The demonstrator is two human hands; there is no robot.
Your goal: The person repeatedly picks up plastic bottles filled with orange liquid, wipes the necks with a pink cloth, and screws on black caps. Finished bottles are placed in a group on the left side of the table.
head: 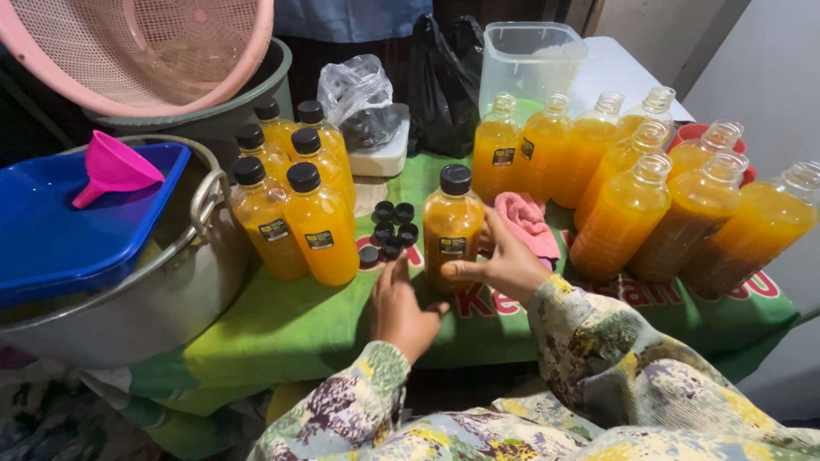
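The right hand (504,260) grips a capped bottle of orange juice (452,224) standing on the green-covered counter (282,329). The left hand (400,309) lies open, fingers reaching toward loose black caps (391,232).

1 capped orange-juice bottle (452,224) stands upright beside loose black caps (391,232).

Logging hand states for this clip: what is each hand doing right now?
Left hand: open, holding nothing, fingertips by the loose black caps.
Right hand: closed around the capped orange bottle.
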